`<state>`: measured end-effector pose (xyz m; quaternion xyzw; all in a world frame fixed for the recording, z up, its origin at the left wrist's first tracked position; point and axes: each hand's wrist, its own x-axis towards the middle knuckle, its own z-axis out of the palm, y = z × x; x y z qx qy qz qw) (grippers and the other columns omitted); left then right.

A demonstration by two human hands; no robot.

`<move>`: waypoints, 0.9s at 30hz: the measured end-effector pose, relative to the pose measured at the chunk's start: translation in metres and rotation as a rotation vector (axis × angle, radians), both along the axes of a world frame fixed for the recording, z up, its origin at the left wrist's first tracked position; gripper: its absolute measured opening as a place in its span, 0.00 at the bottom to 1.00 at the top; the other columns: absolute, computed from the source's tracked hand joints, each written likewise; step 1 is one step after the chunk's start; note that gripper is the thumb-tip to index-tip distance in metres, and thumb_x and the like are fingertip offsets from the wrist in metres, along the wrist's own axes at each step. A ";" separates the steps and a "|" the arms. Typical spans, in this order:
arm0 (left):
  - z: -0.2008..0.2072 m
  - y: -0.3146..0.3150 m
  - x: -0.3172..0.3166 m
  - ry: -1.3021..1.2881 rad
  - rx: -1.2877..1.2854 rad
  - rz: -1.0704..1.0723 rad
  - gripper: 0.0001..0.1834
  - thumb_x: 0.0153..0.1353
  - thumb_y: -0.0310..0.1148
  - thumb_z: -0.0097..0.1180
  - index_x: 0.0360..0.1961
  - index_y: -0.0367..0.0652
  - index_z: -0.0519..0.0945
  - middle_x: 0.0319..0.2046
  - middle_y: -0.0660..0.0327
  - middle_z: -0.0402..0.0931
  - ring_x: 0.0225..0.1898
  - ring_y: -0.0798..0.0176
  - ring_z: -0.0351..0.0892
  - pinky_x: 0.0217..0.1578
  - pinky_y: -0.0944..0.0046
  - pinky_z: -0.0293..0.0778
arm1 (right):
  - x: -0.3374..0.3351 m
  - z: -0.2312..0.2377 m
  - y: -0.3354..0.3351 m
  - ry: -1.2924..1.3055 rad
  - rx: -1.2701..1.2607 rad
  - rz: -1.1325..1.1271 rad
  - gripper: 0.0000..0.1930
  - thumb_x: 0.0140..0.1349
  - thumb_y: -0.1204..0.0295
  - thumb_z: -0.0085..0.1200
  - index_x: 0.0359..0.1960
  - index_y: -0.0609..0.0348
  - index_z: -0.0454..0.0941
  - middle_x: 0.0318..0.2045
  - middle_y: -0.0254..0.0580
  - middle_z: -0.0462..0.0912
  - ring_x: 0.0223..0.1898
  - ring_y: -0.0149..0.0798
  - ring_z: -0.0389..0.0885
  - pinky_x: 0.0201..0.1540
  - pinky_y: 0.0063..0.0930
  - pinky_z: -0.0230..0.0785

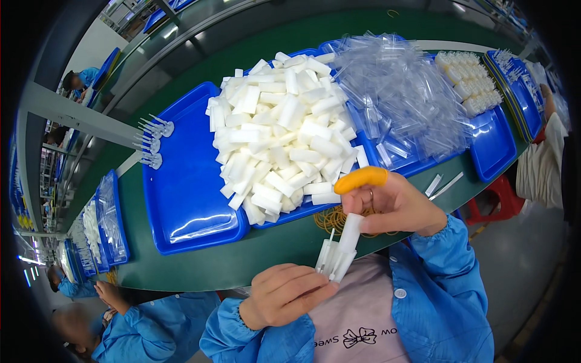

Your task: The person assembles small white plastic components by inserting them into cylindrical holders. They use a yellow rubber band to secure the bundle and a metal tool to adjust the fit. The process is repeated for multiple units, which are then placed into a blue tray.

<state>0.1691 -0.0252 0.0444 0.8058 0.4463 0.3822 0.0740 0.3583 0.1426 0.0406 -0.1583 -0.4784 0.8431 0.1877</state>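
Observation:
My left hand (287, 294) is closed around the lower end of a small white plastic housing (327, 254) with a thin pin standing up from it. A white foam-like block (350, 232) is pinched in my right hand (396, 206), which has an orange finger cot (362, 179) on one finger. The block stands tilted, its lower end against or inside the housing; which of the two I cannot tell. Just beyond my hands is a large heap of similar white blocks (284, 127). Rubber bands (330, 218) lie on the table edge, partly behind my right hand.
The heap rests on blue trays (193, 181). White pronged parts (151, 145) stand at the left tray. Clear plastic sleeves (399, 91) pile up at the right, near rows of whitish parts (469, 81). A co-worker in blue (163, 327) sits at my left; a red stool (496, 199) is at right.

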 end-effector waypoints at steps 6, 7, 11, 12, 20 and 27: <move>0.002 -0.001 0.000 -0.020 -0.001 0.004 0.15 0.37 0.26 0.61 0.32 0.47 0.85 0.33 0.65 0.78 0.33 0.65 0.78 0.31 0.69 0.75 | 0.011 0.005 0.006 -0.143 0.283 0.102 0.14 0.50 0.74 0.65 0.38 0.63 0.77 0.36 0.36 0.75 0.37 0.28 0.73 0.36 0.21 0.65; 0.002 0.000 0.002 0.001 0.012 0.002 0.16 0.34 0.26 0.61 0.31 0.47 0.85 0.33 0.65 0.78 0.33 0.64 0.77 0.31 0.69 0.75 | 0.010 0.013 0.009 -0.242 0.366 0.134 0.13 0.49 0.73 0.66 0.35 0.62 0.78 0.34 0.35 0.75 0.36 0.28 0.73 0.35 0.21 0.64; 0.008 0.004 0.006 0.105 0.053 -0.016 0.18 0.34 0.25 0.63 0.33 0.47 0.85 0.34 0.65 0.78 0.33 0.63 0.77 0.31 0.69 0.75 | 0.002 0.018 0.005 -0.274 0.467 0.149 0.10 0.48 0.70 0.67 0.29 0.59 0.80 0.29 0.33 0.74 0.33 0.29 0.71 0.33 0.21 0.60; 0.008 0.005 0.006 0.101 0.062 -0.014 0.18 0.34 0.25 0.64 0.34 0.46 0.84 0.34 0.63 0.78 0.33 0.62 0.78 0.31 0.68 0.75 | 0.001 0.017 0.002 -0.229 0.554 0.127 0.10 0.48 0.70 0.68 0.29 0.59 0.80 0.29 0.33 0.74 0.33 0.30 0.71 0.33 0.22 0.60; -0.015 0.003 0.023 -0.483 -0.033 0.379 0.18 0.41 0.23 0.69 0.37 0.39 0.82 0.37 0.52 0.77 0.33 0.56 0.80 0.33 0.62 0.76 | 0.003 0.009 -0.017 -0.097 0.749 -0.145 0.09 0.48 0.70 0.67 0.29 0.57 0.82 0.25 0.34 0.72 0.29 0.33 0.69 0.31 0.26 0.59; -0.034 -0.006 0.017 -0.858 -0.377 0.276 0.15 0.43 0.17 0.65 0.36 0.34 0.82 0.36 0.53 0.78 0.38 0.62 0.78 0.39 0.68 0.72 | 0.000 0.006 -0.018 -0.155 0.822 -0.216 0.12 0.45 0.70 0.68 0.31 0.57 0.81 0.26 0.35 0.72 0.29 0.34 0.70 0.30 0.26 0.60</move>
